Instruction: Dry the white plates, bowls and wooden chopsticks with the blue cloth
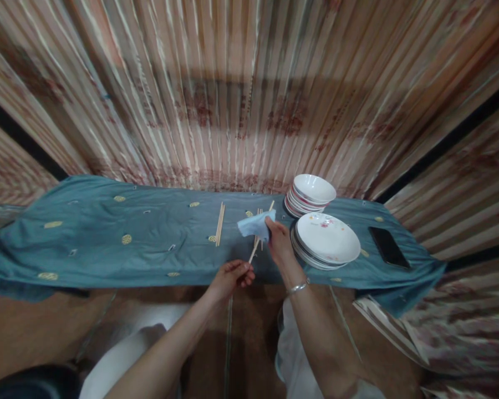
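My left hand [232,276] pinches the near end of a chopstick [253,250], which slants up and away from me. Closed around a light blue cloth [255,224], my right hand [278,238] holds it over the middle of that chopstick. The far tip shows beyond the cloth. Partly hidden behind the cloth, other chopsticks [261,245] lie on the table. To the left, a small group of chopsticks [220,224] rests side by side on the tablecloth.
A green-blue tablecloth [91,233] covers the long narrow table. At right stand a stack of bowls [315,189] and, nearer, a stack of floral plates [328,238]. A black phone [388,246] lies farther right. Pleated curtains [233,100] hang behind.
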{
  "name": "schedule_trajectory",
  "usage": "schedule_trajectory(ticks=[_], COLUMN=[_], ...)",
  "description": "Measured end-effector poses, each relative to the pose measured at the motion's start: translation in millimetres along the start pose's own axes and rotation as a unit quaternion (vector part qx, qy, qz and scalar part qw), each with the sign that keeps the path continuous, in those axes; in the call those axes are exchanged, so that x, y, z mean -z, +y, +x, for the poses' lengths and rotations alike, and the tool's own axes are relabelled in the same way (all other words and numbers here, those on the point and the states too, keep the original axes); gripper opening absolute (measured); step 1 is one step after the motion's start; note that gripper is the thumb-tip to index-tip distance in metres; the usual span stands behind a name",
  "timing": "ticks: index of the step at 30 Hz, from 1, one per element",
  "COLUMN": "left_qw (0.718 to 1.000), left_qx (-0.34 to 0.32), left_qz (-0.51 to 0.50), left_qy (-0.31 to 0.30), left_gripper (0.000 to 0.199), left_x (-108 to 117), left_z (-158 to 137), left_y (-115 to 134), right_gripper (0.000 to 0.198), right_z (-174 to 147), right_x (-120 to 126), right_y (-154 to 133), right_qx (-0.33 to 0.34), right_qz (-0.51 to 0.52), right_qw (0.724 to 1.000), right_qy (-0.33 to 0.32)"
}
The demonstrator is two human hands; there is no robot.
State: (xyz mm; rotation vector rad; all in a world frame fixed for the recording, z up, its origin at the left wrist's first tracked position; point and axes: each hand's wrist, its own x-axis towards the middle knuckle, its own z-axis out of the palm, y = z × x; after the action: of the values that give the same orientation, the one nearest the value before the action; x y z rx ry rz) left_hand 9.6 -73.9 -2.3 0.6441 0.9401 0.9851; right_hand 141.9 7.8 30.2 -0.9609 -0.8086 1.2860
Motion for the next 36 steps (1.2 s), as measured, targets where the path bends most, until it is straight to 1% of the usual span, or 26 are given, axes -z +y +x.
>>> schedule_trajectory(ticks=[4, 10, 14, 17, 20, 24, 26, 28, 30, 32, 34, 36], left_qw=[0.999, 0.996, 0.993, 0.992, 0.994, 0.99, 0.984, 0.973, 0.961, 0.953, 0.954, 0.962], left_qx=[-0.022, -0.041, -0.065, -0.078, -0.077, -0.084, -0.106, -0.148, -0.194, -0.219, -0.214, -0.19], left_qz=[-0.017, -0.042, -0.062, -0.055, -0.015, 0.075, 0.107, 0.12, 0.119, 0.106, 0.095, 0.085], left_qy=[0.026, 0.064, 0.081, 0.081, 0.073, 0.08, 0.099, 0.129, 0.157, 0.178, 0.186, 0.177], left_gripper=[0.039, 0.03, 0.026, 0.028, 0.032, 0.033, 0.03, 0.027, 0.025, 0.027, 0.03, 0.031], left_x=[0, 0, 2, 3, 4, 9, 15, 22, 28, 31, 31, 28], left_z=[3, 6, 9, 10, 8, 7, 7, 9, 11, 13, 16, 19], left_y=[6, 19, 24, 24, 24, 31, 37, 43, 48, 50, 47, 42], right_gripper=[0.039, 0.041, 0.042, 0.041, 0.04, 0.04, 0.04, 0.041, 0.041, 0.042, 0.042, 0.043], right_z=[-12, -28, -38, -41, -38, -30, -27, -27, -28, -30, -34, -38], right_x=[-9, -19, -26, -28, -24, -14, -10, -7, -4, -1, 2, 5], right_y=[10, 22, 31, 34, 30, 23, 22, 23, 26, 30, 35, 39], right_qx=[-0.011, -0.037, -0.048, -0.052, -0.048, -0.038, -0.044, -0.059, -0.078, -0.099, -0.12, -0.137], right_qz=[-0.059, -0.129, -0.143, -0.144, -0.151, -0.161, -0.169, -0.174, -0.177, -0.186, -0.195, -0.2], right_qw=[0.998, 0.988, 0.983, 0.983, 0.982, 0.982, 0.98, 0.978, 0.974, 0.967, 0.956, 0.946], right_qy=[-0.023, -0.072, -0.103, -0.103, -0.099, -0.096, -0.096, -0.101, -0.118, -0.146, -0.181, -0.215])
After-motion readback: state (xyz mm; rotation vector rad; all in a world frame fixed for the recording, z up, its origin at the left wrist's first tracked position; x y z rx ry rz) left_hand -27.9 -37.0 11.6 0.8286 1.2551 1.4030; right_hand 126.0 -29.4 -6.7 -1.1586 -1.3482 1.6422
